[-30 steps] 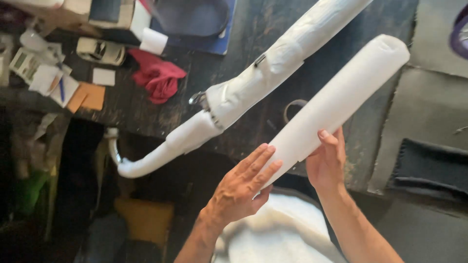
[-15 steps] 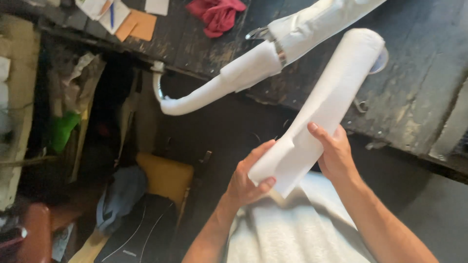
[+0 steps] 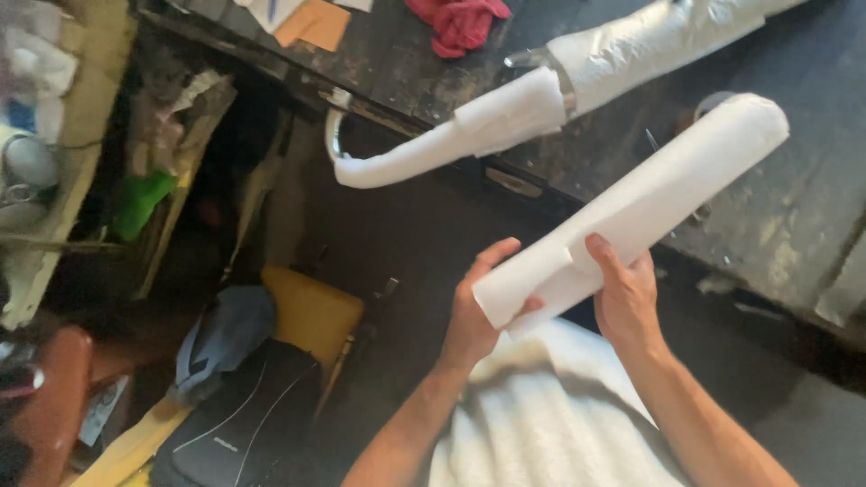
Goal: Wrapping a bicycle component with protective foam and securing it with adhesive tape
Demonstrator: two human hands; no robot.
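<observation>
- Both hands on the near end of a white paper roll (image 3: 649,203); the roll slants up and right, with its far end over the dark surface (image 3: 794,225).
- Left hand (image 3: 474,311) cups the roll's near end from the left, fingers curled on it. Right hand (image 3: 625,293) grips just beyond, thumb on top.
- Step, as I read it: roll held off the surface, being handled or tightened.
- White-wrapped bent pipe (image 3: 505,122) lies far-left on the surface, apart from the roll; red rag (image 3: 458,20) beyond.
- Moving the roll calls for clearing that pipe.
</observation>
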